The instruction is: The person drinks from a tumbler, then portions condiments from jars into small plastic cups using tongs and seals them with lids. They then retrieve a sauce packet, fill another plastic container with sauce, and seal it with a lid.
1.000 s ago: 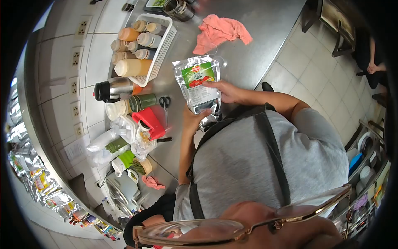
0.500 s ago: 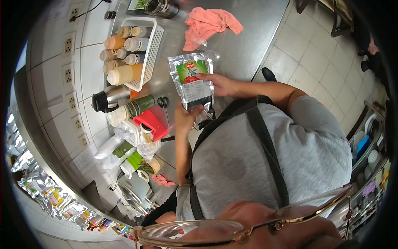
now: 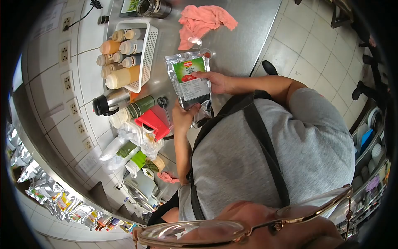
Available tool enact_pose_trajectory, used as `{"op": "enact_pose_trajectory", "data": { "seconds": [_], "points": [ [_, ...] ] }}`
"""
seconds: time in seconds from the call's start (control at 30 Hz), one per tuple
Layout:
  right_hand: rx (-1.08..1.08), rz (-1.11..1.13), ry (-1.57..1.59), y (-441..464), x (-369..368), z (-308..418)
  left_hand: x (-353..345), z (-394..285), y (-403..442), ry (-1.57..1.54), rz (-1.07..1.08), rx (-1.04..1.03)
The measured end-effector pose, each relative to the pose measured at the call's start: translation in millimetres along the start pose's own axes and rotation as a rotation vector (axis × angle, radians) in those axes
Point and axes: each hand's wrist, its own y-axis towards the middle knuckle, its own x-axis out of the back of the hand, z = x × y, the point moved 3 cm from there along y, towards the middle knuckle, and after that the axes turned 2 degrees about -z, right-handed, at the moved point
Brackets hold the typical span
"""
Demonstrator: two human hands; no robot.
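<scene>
Both hands hold a silver foil pouch (image 3: 191,89) with a green label, red tomato pictures and a white text panel, its printed face turned up to me. My right hand (image 3: 215,81) grips its right side, thumb lying across the label. At the lower end, my left hand (image 3: 185,114) closes round the edge with its thumb on top; the fingers beneath are hidden. Just beyond the pouch are a small clear cup (image 3: 194,42) and a round clear piece (image 3: 206,53) with something reddish by it. A crumpled pink cloth (image 3: 206,20) lies past them.
On the steel table (image 3: 244,25), a white basket (image 3: 150,54) holds several squeeze bottles (image 3: 123,76). Nearby are a steel thermos (image 3: 112,101), scissors (image 3: 163,104), a green container (image 3: 141,106), a red item (image 3: 153,124) and plastic bags (image 3: 124,141). A dark jar (image 3: 153,8) stands farther back.
The view has shifted slightly, moving the basket and cloth a little in the picture. Both hands keep nearly the same hold on the pouch. At far right, a person's dark shoes and legs show more.
</scene>
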Motion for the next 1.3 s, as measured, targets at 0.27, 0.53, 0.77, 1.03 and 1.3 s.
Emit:
{"op": "enact_pose_trajectory", "data": {
  "seconds": [0.27, 0.53, 0.77, 1.03, 1.3],
  "points": [
    [0.056, 0.014, -0.041, -2.5, -7.1, 3.1, -2.0, 14.1, 8.1, -0.144, 0.004, 0.055],
    [0.088, -0.07, -0.028, 0.6, -1.7, 3.7, 4.2, 55.5, 19.3, -0.294, 0.148, 0.23],
    [0.112, -0.168, 0.064, 3.7, 4.6, 12.2, -0.1, 75.9, 22.3, -0.373, 0.143, 0.213],
    [0.13, -0.189, 0.067, 1.3, 2.1, 15.6, 1.9, 74.8, 25.0, -0.333, 0.202, 0.24],
    [0.142, -0.209, 0.043, -2.3, -2.4, 15.5, 0.5, 63.1, 21.8, -0.304, 0.187, 0.199]
  ]
}}
